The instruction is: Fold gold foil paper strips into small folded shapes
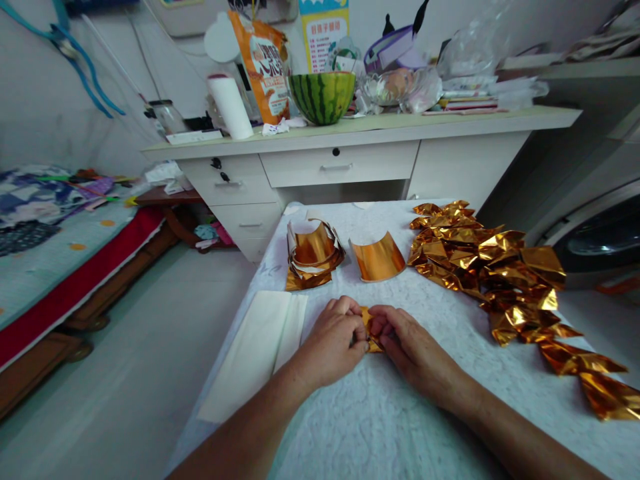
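Note:
A small piece of gold foil paper (374, 348) lies on the cloth-covered table, mostly hidden between my two hands. My left hand (334, 339) pinches its left side with curled fingers. From the right, my right hand (411, 343) grips the other side, thumb and fingers closed on it. Just beyond them a single curved gold sheet (379, 257) rests on the table. Left of that sits a stack of curled gold sheets (315, 248). Many folded gold foil pieces (500, 267) are heaped along the right side.
White folded paper (253, 347) lies left of my forearm on the cloth-covered table (340, 427). Behind it stands a white desk (345, 160) bearing a half watermelon (323, 97), an orange snack bag (265, 70) and a paper roll (231, 107). A bed (100, 267) is at left, a washing machine (600, 227) at right.

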`<state>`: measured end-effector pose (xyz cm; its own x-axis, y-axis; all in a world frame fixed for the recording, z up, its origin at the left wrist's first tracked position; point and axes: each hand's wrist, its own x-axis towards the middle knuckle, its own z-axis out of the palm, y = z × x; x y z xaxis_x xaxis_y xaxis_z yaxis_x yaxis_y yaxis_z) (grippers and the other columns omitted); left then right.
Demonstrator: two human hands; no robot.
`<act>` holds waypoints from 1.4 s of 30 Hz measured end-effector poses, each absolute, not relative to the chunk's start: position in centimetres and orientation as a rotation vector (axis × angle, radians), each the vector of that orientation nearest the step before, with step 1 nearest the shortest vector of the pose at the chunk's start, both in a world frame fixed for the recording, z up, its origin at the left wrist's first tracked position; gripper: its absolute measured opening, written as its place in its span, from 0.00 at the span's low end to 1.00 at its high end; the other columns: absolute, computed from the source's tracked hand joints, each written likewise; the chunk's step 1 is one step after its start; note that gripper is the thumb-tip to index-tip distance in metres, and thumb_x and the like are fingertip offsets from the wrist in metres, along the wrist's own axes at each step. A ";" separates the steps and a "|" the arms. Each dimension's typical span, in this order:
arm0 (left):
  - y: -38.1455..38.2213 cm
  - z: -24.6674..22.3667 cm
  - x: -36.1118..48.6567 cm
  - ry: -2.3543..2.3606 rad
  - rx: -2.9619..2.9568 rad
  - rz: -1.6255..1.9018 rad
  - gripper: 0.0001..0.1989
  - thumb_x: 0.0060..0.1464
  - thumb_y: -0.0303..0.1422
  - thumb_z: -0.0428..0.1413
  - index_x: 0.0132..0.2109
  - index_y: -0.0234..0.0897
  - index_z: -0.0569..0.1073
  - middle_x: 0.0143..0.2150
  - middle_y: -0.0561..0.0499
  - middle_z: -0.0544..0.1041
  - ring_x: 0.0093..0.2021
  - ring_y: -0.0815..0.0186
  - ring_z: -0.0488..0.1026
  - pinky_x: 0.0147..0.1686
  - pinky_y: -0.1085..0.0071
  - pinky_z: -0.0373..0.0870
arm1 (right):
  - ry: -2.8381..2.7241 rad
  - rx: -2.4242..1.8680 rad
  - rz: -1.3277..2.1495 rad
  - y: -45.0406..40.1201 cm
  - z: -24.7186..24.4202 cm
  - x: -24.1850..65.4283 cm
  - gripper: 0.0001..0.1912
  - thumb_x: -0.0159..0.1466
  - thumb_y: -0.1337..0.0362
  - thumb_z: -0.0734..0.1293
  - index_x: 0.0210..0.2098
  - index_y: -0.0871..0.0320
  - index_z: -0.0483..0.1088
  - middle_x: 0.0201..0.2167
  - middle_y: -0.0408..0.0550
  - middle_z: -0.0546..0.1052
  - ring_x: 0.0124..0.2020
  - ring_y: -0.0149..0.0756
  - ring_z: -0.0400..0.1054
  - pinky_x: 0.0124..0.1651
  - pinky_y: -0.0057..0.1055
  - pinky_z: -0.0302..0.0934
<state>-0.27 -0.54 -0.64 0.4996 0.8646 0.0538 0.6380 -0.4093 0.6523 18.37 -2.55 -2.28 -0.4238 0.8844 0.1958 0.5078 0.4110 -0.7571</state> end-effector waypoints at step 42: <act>-0.8 -0.8 0.0 1.273 2.243 0.457 0.06 0.52 0.23 0.53 0.31 0.37 0.65 0.44 0.49 0.66 0.48 0.60 0.62 0.49 0.63 0.63 | -2.217 -1.377 0.638 -2.2 -3.0 17.1 0.20 0.62 0.75 0.63 0.54 0.58 0.64 0.40 0.50 0.73 0.42 0.43 0.64 0.46 0.41 0.57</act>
<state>0.02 -0.78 -0.84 0.5026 0.8638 0.0364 0.6898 -0.4260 0.5854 17.14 -2.15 -3.02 -0.3999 0.9071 0.1316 0.6986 0.3945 -0.5970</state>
